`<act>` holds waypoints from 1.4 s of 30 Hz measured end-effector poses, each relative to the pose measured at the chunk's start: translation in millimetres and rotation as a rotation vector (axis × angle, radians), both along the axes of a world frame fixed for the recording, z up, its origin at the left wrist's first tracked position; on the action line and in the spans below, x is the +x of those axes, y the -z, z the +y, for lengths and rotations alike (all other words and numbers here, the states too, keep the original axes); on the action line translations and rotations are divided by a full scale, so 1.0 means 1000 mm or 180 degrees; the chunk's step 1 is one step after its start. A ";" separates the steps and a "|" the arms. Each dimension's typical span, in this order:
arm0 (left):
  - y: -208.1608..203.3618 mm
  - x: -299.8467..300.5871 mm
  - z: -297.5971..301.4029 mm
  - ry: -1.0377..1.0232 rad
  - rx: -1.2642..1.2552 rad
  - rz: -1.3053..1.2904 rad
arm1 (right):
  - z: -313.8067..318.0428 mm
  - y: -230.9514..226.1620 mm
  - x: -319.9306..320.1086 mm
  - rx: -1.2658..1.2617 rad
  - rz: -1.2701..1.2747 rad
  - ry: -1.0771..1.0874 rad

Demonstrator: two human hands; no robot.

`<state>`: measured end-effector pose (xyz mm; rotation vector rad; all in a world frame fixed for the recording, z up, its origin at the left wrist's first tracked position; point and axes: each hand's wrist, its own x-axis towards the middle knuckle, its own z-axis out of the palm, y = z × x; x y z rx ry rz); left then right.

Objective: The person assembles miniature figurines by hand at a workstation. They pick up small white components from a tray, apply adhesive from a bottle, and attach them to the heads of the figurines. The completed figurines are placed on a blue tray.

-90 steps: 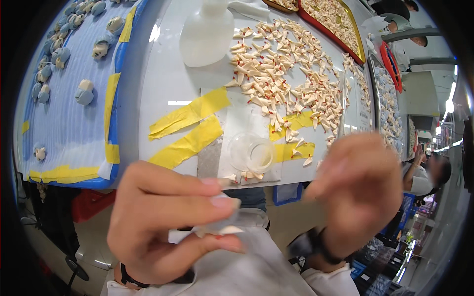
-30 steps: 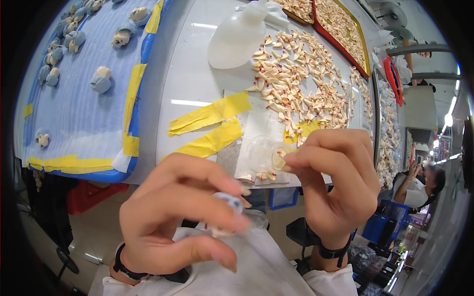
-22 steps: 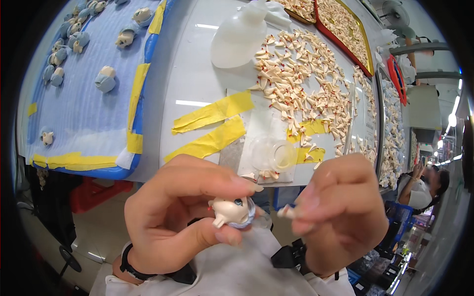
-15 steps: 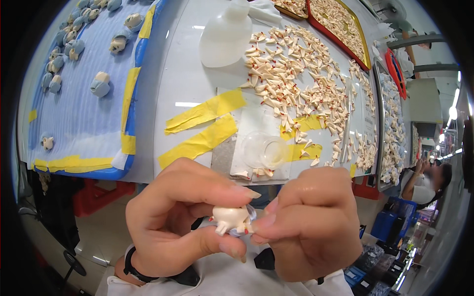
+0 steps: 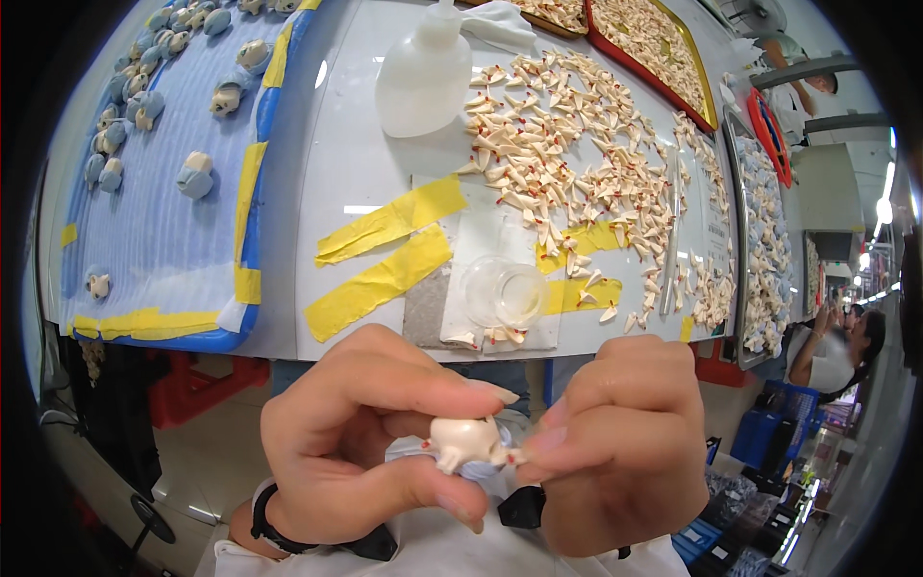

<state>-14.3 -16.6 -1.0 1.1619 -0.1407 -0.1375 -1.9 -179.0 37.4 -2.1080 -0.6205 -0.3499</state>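
Note:
My left hand (image 5: 375, 442) pinches a small cream-and-blue figurine (image 5: 463, 440) between thumb and index finger. The figurine lies tilted, with stubby cream limbs and a few red marks. At its right side, my right hand (image 5: 620, 447) has thumb and forefinger closed on a small cream, red-marked piece (image 5: 514, 456) that meets the body. Whether that piece is fully joined is hard to see. Both hands are in front of the table's near edge. Just beyond them, a clear plastic cup (image 5: 503, 292) stands on a white sheet.
Many cream, red-tipped pieces (image 5: 567, 144) are scattered across the table (image 5: 332, 125). Beside them stands a translucent bottle (image 5: 425, 77). A blue tray (image 5: 144, 231) at left bears more figurines. Yellow tape strips (image 5: 385, 279) lie mid-table. Trays of parts (image 5: 654, 48) sit at the back; other people are at right.
Both hands and the figurine have shifted slightly right. The figurine has turned a little, showing more of its blue underside. The right fingers still pinch at its side.

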 end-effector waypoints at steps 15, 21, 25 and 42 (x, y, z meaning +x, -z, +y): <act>0.003 -0.004 0.002 -0.0310 -0.0012 -0.0015 | 0.004 -0.008 0.006 -0.0653 -0.0516 -0.0071; 0.001 0.002 0.016 -0.0196 0.0764 -0.0517 | -0.011 -0.036 0.035 -0.0924 0.0038 -0.1115; 0.003 0.009 0.021 -0.0668 0.0480 -0.0269 | -0.042 -0.042 0.077 -0.0760 -0.0255 0.0186; -0.010 0.010 0.035 -0.0875 0.0539 -0.0386 | -0.021 0.001 0.236 -0.2109 -0.0515 0.0061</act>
